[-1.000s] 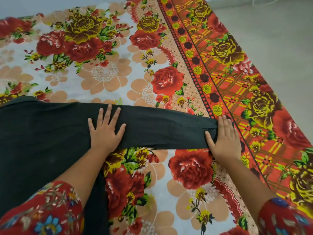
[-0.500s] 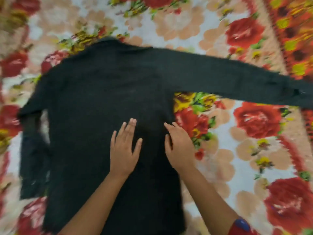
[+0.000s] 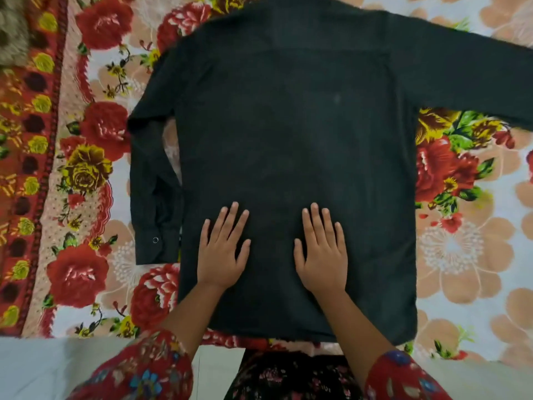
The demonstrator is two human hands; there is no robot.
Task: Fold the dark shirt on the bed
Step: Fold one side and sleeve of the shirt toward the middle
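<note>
The shirt (image 3: 288,134) lies flat, back up, on the flowered sheet (image 3: 473,255) of the bed. Its body spreads ahead of and around both sets of fingers.

The left hand (image 3: 223,255) rests palm-down on the lower part of the cloth. Its fingers (image 3: 234,217) are straight and a little spread, with the thumb out to the side. The right hand (image 3: 321,255) lies the same way near it, its fingers (image 3: 315,219) straight and slightly fanned and its thumb pointing toward the left hand. A strip of dark cloth shows between the two thumbs, so the hands do not touch. Neither hand pinches or grips anything; both simply lie flat on the cloth.

Left of the left fingers, one sleeve (image 3: 150,174) is bent down along the shirt's side. Its cuff (image 3: 157,249) sits level with the left knuckles, and a small button (image 3: 155,240) shows on it. Well beyond the right fingertips and off to their right, the other sleeve (image 3: 476,79) stretches sideways and runs off the picture's edge.

Behind both wrists, the hem (image 3: 274,332) lies close to the sheet's near edge, and both forearms cross it. The arms come out of red patterned clothing (image 3: 138,370).

Far up and to the left of the fingers, a grey furry patch (image 3: 11,30) is too blurred to identify.
</note>
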